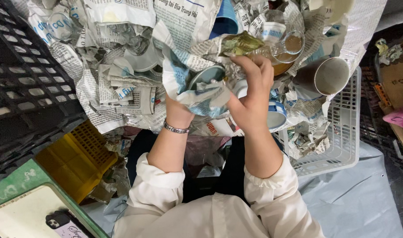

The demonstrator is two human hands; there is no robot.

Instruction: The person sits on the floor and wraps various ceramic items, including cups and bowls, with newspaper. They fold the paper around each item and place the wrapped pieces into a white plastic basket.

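A black slatted plastic crate (25, 83) sits far left, a yellow perforated plastic basket (76, 158) below it. At centre the left hand (179, 112) cups from beneath a round object half-wrapped in crumpled printed newspaper (203, 90) — grip closed on it. The right hand (252, 94), just right and above, pinches the paper's upper edge. Beyond, 1 clear glass cup (285, 42) and a white lattice plastic basket (342, 132).

This looks like a packing spot in a shop's storeroom or a stall. A white basket (342, 132) is full of cups (325, 75) and glasses (287, 42) wrapped in newspaper (122, 88). Left of the basket are a black crate (20, 75) and a yellow crate (76, 158). A grey sheet (356, 198) lies under the basket.
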